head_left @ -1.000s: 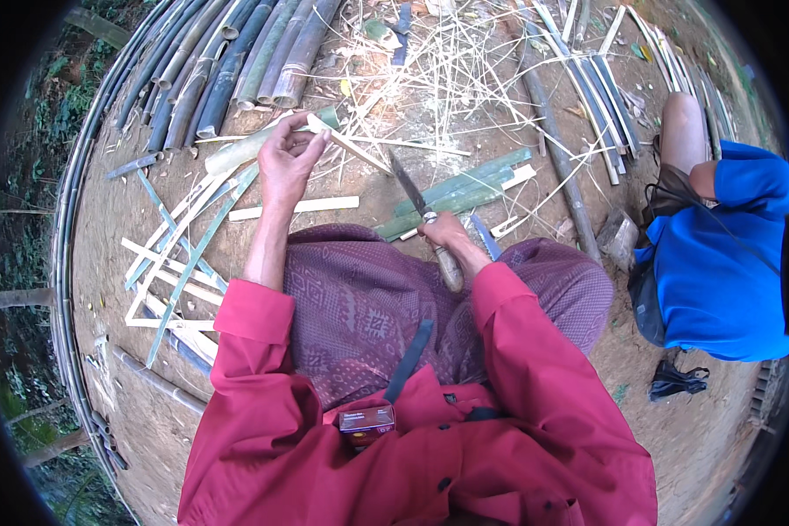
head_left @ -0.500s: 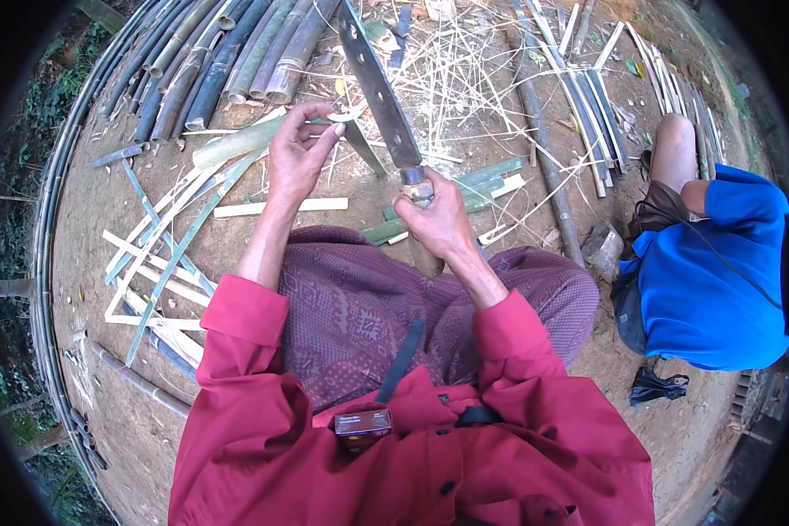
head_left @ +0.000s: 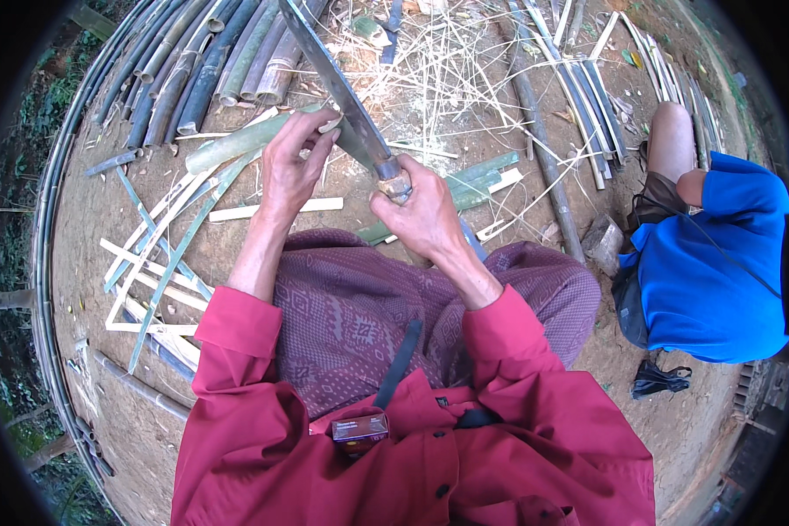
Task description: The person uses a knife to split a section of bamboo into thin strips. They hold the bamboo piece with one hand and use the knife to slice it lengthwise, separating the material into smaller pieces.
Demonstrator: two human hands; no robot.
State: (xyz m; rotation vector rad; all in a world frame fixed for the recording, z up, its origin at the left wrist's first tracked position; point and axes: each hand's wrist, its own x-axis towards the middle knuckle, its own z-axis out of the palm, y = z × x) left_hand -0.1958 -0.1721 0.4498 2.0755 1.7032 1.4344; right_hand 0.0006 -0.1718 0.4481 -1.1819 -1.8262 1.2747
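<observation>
My right hand (head_left: pixel 422 210) is wrapped round the wooden handle of a long machete (head_left: pixel 340 89). Its dark blade slants up and to the left, past the fingertips of my other hand. Pinched between the thumb and fingers of my left hand (head_left: pixel 291 167) is a green bamboo strip (head_left: pixel 351 143), its pale cut end at the fingertips. Blade and strip overlap in view; I cannot tell whether they touch. Below my hands, a patterned purple cloth (head_left: pixel 351 298) covers my crossed legs. A green bamboo length (head_left: pixel 223 147) lies on the ground behind my left hand.
Split bamboo strips (head_left: pixel 162 254) lie crossed at the left, and more green pieces (head_left: pixel 478 186) just beyond my right hand. Bamboo poles (head_left: pixel 206 83) are stacked at the far left. Thin shavings (head_left: pixel 465 66) litter the ground ahead. A person in a blue shirt (head_left: pixel 710 263) sits at the right.
My right hand has shifted left and slightly up, and the machete now leans further left, closer to my left hand. My left hand still pinches the strip, turned a little.
</observation>
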